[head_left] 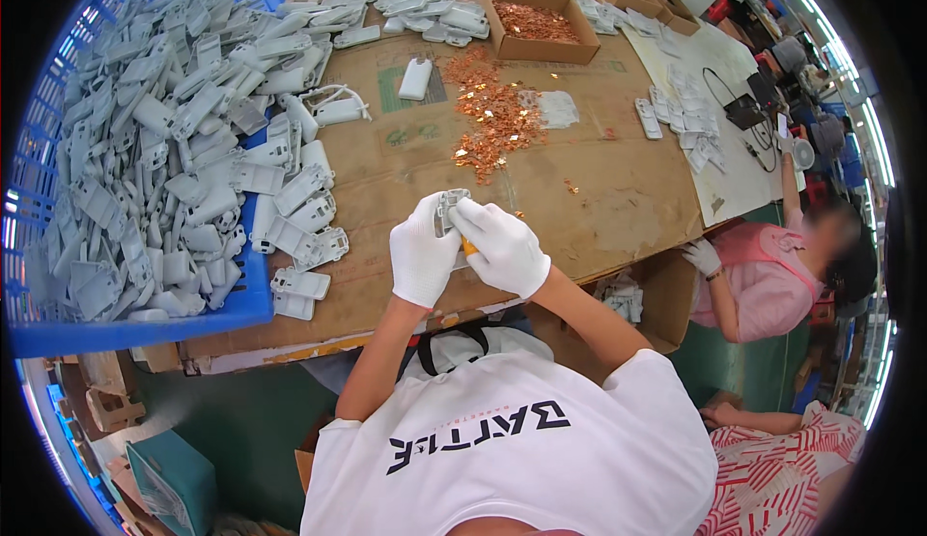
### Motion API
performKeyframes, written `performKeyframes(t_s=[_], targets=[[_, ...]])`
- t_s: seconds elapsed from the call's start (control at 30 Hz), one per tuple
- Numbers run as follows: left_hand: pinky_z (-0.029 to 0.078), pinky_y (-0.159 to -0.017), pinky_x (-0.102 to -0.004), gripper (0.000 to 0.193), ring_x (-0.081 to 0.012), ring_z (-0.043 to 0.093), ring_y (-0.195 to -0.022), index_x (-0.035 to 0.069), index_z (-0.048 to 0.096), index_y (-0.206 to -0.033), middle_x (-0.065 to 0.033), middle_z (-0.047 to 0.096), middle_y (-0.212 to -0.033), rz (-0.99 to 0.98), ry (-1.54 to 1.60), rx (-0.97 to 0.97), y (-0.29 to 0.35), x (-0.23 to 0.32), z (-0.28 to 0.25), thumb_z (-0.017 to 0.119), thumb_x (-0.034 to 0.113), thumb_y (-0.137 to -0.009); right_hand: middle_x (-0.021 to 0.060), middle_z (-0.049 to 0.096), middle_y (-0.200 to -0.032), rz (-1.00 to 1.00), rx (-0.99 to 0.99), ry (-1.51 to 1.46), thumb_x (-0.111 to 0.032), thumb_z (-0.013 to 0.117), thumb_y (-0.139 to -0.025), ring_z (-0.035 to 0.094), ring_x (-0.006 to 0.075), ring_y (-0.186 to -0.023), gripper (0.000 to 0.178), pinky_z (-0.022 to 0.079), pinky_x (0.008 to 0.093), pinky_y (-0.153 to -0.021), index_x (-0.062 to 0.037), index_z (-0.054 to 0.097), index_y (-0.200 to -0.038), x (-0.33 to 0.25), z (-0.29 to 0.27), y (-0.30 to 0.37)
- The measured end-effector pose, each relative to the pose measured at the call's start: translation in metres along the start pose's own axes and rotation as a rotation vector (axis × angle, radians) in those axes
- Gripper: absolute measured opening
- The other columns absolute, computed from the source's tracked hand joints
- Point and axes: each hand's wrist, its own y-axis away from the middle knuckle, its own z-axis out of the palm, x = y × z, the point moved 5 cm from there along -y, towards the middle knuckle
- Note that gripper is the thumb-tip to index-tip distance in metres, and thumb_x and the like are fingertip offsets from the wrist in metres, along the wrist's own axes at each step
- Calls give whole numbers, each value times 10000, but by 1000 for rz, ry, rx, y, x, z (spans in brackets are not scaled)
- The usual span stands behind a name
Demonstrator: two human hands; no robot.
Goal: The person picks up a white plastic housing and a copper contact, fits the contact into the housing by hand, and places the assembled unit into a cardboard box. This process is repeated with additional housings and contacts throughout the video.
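Observation:
In front of my chest, both white-gloved hands meet over a small pale grey plastic casing (446, 210), its open, ribbed side showing. My left hand (422, 251) is closed around the casing from the left. From the right, the fingers of my right hand (500, 246) press together on the casing's edge. An orange-yellow piece (469, 246), perhaps a handle, peeks out under the right palm; its kind is hidden. Just beyond the hands lies a loose pile of small copper-coloured metal pieces (492, 121) on the cardboard-covered table (386, 169).
A blue plastic crate (145, 333) heaped with pale casings (183, 150) stands at left. An open cardboard box (546, 48) holds more copper pieces at the far side. One casing (416, 79) lies alone; others (688, 116) are at right. A person in pink (763, 275) sits at right.

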Motion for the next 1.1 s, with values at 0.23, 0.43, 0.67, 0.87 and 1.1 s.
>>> performKeyframes(t_s=[0.23,0.43,0.67,0.87,1.1], targets=[[565,-711,-375,342,-317,721,-834,72,675,-1167,-175,720,-904,57,-18,-53,-15,9,23,667,65,-826,130,580,-1201,78,21,23,-26,678,-678,603,303,-919,524,540,384,-772,24,601,-1195,20,-9,14],[493,-986,-423,666,-395,600,-1203,-46,426,-1429,-285,606,-1282,34,134,-278,-44,6,70,662,200,-856,206,532,-1352,201,8,20,-94,701,-739,527,379,-1243,616,457,447,-1033,-30,520,-1324,44,-34,13],[291,-1183,-467,743,-415,386,-1391,-16,433,-1439,-241,454,-1469,209,-733,108,-26,-9,-15,742,202,-800,164,621,-1110,551,146,462,-87,654,-760,594,379,-1049,286,508,460,-904,-61,630,-1044,262,-106,53],[373,-1041,-538,737,-423,427,-1296,102,420,-1462,-243,407,-1453,-310,-1330,222,21,-69,-117,756,276,-830,106,629,-844,348,116,785,-87,590,-772,605,325,-795,128,502,444,-709,-125,677,-858,258,-114,11],[466,-989,-457,739,-412,563,-1142,138,528,-1375,-229,447,-1352,-399,-1046,159,5,-65,-132,849,255,-719,88,643,-918,447,27,352,-80,630,-816,650,320,-874,145,553,433,-751,-135,695,-933,236,-37,8]])
